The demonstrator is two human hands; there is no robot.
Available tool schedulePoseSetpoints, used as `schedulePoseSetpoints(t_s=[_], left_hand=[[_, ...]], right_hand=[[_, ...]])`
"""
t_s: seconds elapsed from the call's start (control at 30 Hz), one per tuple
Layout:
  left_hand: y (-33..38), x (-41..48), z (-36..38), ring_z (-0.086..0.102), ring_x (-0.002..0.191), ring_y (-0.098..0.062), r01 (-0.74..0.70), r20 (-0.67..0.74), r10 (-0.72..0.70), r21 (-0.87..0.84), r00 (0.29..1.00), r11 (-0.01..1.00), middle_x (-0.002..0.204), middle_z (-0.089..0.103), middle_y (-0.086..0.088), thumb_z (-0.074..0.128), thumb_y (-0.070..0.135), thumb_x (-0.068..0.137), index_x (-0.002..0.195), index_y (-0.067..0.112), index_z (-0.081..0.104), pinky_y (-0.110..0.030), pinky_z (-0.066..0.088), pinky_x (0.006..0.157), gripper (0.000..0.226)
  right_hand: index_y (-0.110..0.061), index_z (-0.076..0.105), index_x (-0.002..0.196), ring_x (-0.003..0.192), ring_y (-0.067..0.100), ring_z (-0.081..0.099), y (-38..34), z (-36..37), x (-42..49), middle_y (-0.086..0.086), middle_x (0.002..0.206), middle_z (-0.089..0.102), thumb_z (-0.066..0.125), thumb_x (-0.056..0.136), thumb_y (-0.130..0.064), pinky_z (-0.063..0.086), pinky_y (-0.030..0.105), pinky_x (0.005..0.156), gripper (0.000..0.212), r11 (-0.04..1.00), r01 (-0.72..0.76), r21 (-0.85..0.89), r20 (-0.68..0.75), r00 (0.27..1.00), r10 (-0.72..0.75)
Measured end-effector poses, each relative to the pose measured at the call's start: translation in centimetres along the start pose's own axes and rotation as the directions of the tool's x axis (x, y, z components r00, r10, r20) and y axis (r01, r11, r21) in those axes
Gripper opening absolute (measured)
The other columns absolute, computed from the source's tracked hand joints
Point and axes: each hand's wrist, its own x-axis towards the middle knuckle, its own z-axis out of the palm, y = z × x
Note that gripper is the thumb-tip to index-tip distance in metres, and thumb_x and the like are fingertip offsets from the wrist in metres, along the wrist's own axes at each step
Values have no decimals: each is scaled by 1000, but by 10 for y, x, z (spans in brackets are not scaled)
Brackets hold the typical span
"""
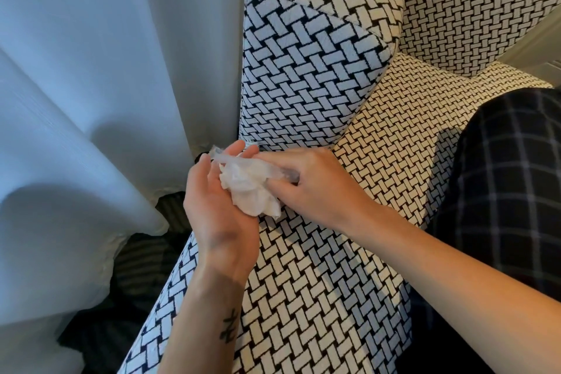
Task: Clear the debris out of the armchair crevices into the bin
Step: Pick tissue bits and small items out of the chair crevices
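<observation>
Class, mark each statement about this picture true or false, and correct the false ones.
1. A crumpled white tissue lies in the left hand. True.
2. The right hand hangs idle beside the chair. False: it pinches a clear plastic wrapper at the tissue.
3. A bin stands next to the armchair. False: no bin is in view.
4. A pale curtain hangs left of the armchair. True.
5. The armchair fabric is plain red. False: it has a black and white woven pattern.

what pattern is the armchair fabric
The armchair has a black-and-white basket-weave pattern of small interlocking rectangles; it shows best in the head view.
</observation>
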Motion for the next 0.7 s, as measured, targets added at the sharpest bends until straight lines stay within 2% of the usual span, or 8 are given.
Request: schedulePoseSetpoints(t_s=[0.1, 0.2, 0.27, 0.33, 0.37, 0.43, 0.57, 0.7], left_hand=[[-1, 0, -1, 65, 123, -32, 17, 12, -17, 39, 1000, 999, 127, 70, -19, 37, 43, 104, 130, 4, 63, -47, 47, 109, 54], [-1, 0, 2, 67, 120, -33, 32, 8, -33, 52, 999, 998, 124, 71, -20, 40, 39, 103, 128, 6, 64, -46, 49, 105, 48], [-1, 0, 2, 71, 111, -29, 36, 5, -36, 59, 999, 998, 114, 75, -16, 43, 32, 102, 116, 8, 69, -43, 51, 101, 37], [-2, 0, 3, 71, 99, -23, 49, 5, -49, 65, 999, 997, 99, 75, -11, 45, 23, 101, 102, 11, 71, -36, 53, 89, 29], [-2, 0, 1, 71, 98, -22, 48, -2, -48, 63, 999, 997, 98, 74, -9, 46, 19, 100, 103, 11, 70, -35, 54, 85, 25], [-3, 2, -1, 72, 96, -21, 33, -1, -33, 48, 999, 998, 99, 73, -8, 49, 14, 100, 111, 11, 65, -32, 57, 80, 21], [-3, 5, -2, 69, 91, -22, -11, -2, 11, 51, 1000, 999, 99, 70, -9, 43, 7, 100, 117, 13, 64, -36, 57, 77, 27], [-2, 4, -4, 72, 87, -21, -8, -17, 10, 82, 1000, 997, 98, 73, -6, 39, 3, 101, 117, 16, 65, -36, 62, 67, 33]], right_hand=[[-26, 71, 110, 68, 9, 48, -8, 6, 1, -13, 76, 52, 54, 96, -35, 40, 27, 52, 24, 910, 136, -392, -41, 986, -165], [-17, 69, 88, 81, 12, 39, -21, 15, 0, -6, 83, 40, 55, 95, -37, 28, 25, 54, 25, 874, 199, -444, -115, 955, -275], [-13, 63, 80, 86, 16, 41, -25, 22, 2, -1, 87, 41, 63, 94, -29, 34, 28, 55, 22, 896, 188, -403, -112, 961, -252], [-12, 61, 83, 89, 16, 45, -27, 24, 3, -2, 92, 42, 65, 93, -23, 47, 36, 59, 15, 960, 107, -258, -76, 989, -130], [-13, 63, 91, 90, 14, 47, -26, 24, 4, -3, 95, 43, 64, 93, -21, 50, 38, 65, 8, 986, 68, -155, -46, 996, -76], [-16, 69, 114, 89, 10, 50, -26, 24, 4, -4, 100, 45, 64, 94, -21, 51, 32, 74, 21, 1000, 18, -1, -13, 1000, -18], [-21, 50, 148, 92, -4, 49, -23, 17, -3, -14, 112, 47, 66, 94, -17, 41, 9, 85, 56, 992, 0, 123, 1, 1000, 0], [-25, 46, 151, 101, 4, 57, -19, 9, -15, -15, 118, 52, 58, 99, -19, 49, 20, 90, 54, 968, 109, 227, 10, 993, -115]])
